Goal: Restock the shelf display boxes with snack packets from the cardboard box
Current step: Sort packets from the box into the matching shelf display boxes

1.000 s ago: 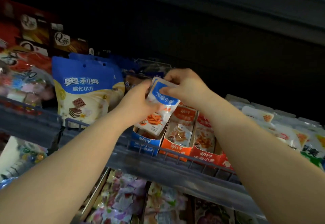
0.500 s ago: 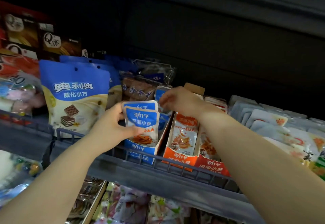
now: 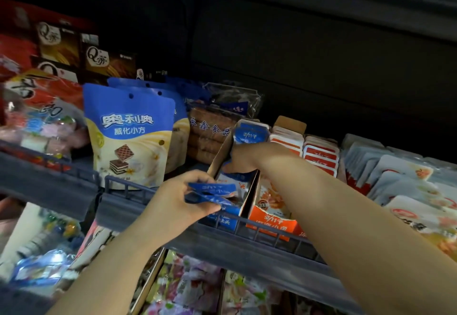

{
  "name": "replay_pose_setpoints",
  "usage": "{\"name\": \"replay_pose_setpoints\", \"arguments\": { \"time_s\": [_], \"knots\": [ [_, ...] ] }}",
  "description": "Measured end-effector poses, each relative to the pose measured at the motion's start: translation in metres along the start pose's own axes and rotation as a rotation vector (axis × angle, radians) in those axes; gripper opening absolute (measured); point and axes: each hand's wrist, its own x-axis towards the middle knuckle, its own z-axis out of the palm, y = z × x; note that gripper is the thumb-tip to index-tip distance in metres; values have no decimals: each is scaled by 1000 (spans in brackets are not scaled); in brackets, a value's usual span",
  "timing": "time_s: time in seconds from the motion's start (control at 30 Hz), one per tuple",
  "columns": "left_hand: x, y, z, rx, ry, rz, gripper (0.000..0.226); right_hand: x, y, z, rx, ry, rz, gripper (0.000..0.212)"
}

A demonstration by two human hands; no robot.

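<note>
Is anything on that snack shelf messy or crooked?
A little. The white packets at the right end lie slumped over one another instead of standing. The blue display box is only part full: its few packets stand at the back, while the left hand holds spare blue packets.

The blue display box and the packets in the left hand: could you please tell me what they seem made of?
The box is likely cardboard: its bare side wall is matte brown board. The packets are probably glossy printed plastic film, perhaps foil-lined: they bend in the left hand.
</note>
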Motion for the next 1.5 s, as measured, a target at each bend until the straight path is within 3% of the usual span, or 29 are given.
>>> {"name": "replay_pose_setpoints", "arguments": {
  "time_s": [0.17,0.43,0.6,0.73,0.87,1.1,1.27,1.5],
  "knots": [
    [0,-2,0,-15,-11,30,25,1,-2,6,26,-114,48,58],
    [2,-3,0,-14,-11,35,28,-2,6,1,214,45,-4,64],
    [1,-1,1,-21,1,19,31,-9,11,-6,231,54,-11,58],
    [0,4,0,-14,-2,28,33,-7,13,-9,207,6,-12,30],
    [1,9,2,-37,12,8,36,-10,11,-6,221,25,-56,52],
    [33,23,-2,11,27,17,39,-26,17,-20,244,203,-176,35],
    [65,26,1,138,-46,-20,32,-27,33,-30,285,373,-101,31],
    [97,27,10,391,-199,-132,35,-20,51,-24,529,307,-30,25]
  ]
}}
